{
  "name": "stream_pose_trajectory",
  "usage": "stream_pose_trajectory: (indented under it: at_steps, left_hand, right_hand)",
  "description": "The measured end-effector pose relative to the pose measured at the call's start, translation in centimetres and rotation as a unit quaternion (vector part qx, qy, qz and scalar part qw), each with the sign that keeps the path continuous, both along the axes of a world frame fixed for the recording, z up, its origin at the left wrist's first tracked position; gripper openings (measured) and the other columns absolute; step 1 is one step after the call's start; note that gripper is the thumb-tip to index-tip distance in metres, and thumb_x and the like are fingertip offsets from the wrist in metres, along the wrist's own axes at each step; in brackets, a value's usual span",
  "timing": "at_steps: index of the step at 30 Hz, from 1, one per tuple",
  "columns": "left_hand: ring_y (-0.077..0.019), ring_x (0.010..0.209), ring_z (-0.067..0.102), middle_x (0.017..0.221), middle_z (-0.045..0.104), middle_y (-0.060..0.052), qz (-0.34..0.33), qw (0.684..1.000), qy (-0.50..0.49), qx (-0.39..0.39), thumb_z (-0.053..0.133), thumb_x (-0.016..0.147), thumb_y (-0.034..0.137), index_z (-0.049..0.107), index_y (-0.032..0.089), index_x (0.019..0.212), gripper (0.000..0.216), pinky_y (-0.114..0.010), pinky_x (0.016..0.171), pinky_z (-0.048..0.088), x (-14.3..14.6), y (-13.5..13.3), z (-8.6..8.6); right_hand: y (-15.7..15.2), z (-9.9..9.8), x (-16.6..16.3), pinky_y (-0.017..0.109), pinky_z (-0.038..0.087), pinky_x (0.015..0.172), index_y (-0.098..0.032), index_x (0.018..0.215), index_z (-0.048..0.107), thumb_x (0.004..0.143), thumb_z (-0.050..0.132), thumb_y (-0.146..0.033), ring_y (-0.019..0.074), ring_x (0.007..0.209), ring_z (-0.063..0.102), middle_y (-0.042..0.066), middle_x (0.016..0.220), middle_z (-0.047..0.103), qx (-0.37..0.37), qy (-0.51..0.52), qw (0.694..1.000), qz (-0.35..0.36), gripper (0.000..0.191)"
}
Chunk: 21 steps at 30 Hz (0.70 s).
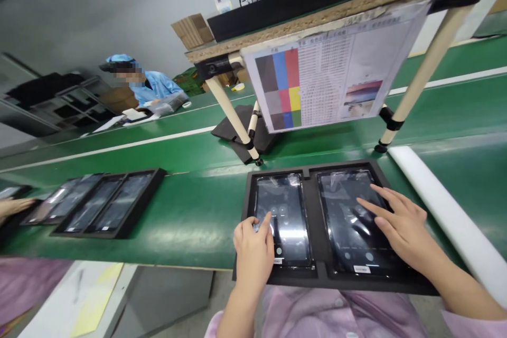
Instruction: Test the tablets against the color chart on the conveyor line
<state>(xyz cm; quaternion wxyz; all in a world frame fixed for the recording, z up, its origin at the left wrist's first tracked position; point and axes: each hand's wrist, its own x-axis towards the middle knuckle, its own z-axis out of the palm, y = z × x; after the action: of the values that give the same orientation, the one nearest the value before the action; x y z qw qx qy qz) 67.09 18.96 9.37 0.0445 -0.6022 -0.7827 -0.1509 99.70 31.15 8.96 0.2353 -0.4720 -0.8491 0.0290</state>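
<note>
Black foam tray point(318, 222) lies on a green worktop point(190, 211) before the person, a left tablet point(291, 195) and a right tablet point(338, 222) each set in a recess. Over the left one, the left hand point(253, 248) is half curled and grips nothing, index finger stretched out to the screen. Above the other, the right hand point(406, 227) is empty, fingers fanned wide; whether the fingertips touch glass, I cannot tell.

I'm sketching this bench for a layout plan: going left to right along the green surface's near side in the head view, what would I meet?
Co-worker's hand → black tray → wearer's left tablet → wearer's right tablet → white strip.
</note>
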Motion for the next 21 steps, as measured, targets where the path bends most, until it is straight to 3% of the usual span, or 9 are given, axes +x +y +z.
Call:
stream_pose_trajectory:
  at_steps: [4,9,14,21]
  left_hand:
    - [-0.0268,0.099,0.050,0.102,0.053,-0.011,0.006,0.998,0.051,-0.036,0.049,0.095,0.022,0.067,0.030,0.127,0.038,-0.044,0.085,0.049,0.9,1.1,-0.3]
    - [-0.0279,0.098,0.049,0.105,0.051,-0.012,0.013,0.998,0.053,-0.023,0.044,0.097,0.025,0.068,0.029,0.125,0.038,-0.045,0.081,0.050,1.1,1.2,-0.6]
    - [-0.0263,0.093,0.049,0.105,0.049,-0.011,-0.022,0.999,0.024,-0.021,0.045,0.097,0.030,0.067,0.034,0.126,0.037,-0.045,0.080,0.050,0.7,0.7,-1.1]
    - [-0.0277,0.100,0.048,0.106,0.048,-0.012,-0.027,0.999,-0.023,0.005,0.046,0.094,0.018,0.071,0.029,0.120,0.038,-0.046,0.086,0.047,3.4,0.8,0.1]
  right_hand:
    - [-0.8,-0.3,0.5,0.053,0.048,0.082,-0.037,0.117,0.073,0.101,0.023,-0.049,0.0347,0.116,0.057,0.010,0.134,0.061,-0.004,0.014,0.999,-0.052,0.054]
    - [-1.5,-0.5,1.0,0.055,0.046,0.087,-0.034,0.106,0.078,0.100,0.027,-0.048,0.0353,0.120,0.054,0.009,0.134,0.061,-0.042,0.040,0.993,-0.101,0.053]
    - [-1.8,-0.4,1.2,0.054,0.045,0.088,-0.031,0.093,0.081,0.099,0.030,-0.040,0.0346,0.119,0.056,0.009,0.130,0.063,-0.020,0.053,0.994,-0.094,0.052]
    - [-1.7,-0.3,0.7,0.053,0.048,0.079,-0.027,0.084,0.081,0.098,0.033,-0.036,0.0358,0.107,0.063,0.012,0.121,0.067,0.047,0.046,0.996,-0.056,0.051]
